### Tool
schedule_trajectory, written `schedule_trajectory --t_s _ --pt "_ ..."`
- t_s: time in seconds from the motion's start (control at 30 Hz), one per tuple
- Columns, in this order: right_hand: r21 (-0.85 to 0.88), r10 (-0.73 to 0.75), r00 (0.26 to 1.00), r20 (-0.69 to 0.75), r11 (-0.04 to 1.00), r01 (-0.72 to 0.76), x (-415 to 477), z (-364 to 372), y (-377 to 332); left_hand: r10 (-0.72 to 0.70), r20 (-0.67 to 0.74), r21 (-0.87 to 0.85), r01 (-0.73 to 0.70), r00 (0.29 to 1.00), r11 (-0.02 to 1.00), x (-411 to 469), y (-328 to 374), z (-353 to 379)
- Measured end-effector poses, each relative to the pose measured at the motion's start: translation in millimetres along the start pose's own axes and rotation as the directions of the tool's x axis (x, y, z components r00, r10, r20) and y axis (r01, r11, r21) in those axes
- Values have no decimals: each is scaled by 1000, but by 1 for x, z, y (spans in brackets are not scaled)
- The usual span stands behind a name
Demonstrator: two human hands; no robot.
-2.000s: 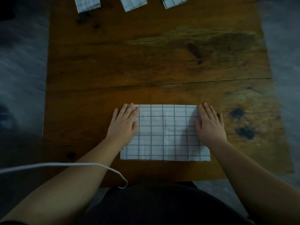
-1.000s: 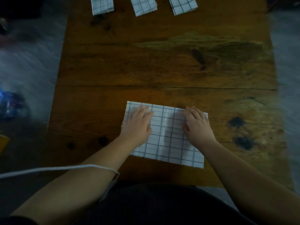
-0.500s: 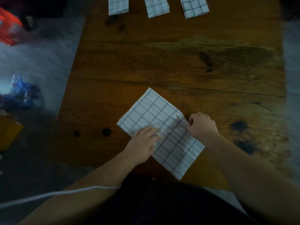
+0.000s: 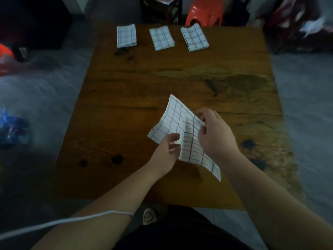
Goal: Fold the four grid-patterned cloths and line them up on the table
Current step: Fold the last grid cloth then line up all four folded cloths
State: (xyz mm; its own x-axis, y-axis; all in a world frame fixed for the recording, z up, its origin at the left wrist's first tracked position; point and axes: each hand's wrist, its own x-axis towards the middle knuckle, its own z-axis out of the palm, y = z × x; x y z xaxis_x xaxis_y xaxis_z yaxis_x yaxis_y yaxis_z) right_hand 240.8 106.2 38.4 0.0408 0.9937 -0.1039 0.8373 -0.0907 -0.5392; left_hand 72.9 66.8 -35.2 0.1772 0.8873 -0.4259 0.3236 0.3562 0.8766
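Both hands (image 4: 215,134) hold one cloth (image 4: 177,123) (three folded beyond)

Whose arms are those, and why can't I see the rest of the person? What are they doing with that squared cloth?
There is no machine here, just a person. A small camera sits on their head and looks forward and down, so you see their two arms as if through their own eyes. There is only this one view.

The left hand and the right hand each pinch the same grid-patterned cloth in their fingers. It looks lifted off the wooden table and is crumpled, not neatly folded yet.

At the far end of the table, three folded cloths lie side by side in a row. Behind the table stands an orange stool.
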Motion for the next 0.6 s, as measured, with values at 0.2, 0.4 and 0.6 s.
schedule_trajectory --t_s 0.2,0.4,0.6 --pt "111 -123 963 238 989 99 -60 58 -33 -161 68 -588 170 985 791 -34 -6 -27" --pt "181 -104 905 413 983 30 -100 135 -43 -393 -9 -561 321 920 763 -61 -75 -47" --pt "169 -107 864 493 985 26 -124 177 -25 -456 -139 -394 374 879 840 -82 -128 -72"
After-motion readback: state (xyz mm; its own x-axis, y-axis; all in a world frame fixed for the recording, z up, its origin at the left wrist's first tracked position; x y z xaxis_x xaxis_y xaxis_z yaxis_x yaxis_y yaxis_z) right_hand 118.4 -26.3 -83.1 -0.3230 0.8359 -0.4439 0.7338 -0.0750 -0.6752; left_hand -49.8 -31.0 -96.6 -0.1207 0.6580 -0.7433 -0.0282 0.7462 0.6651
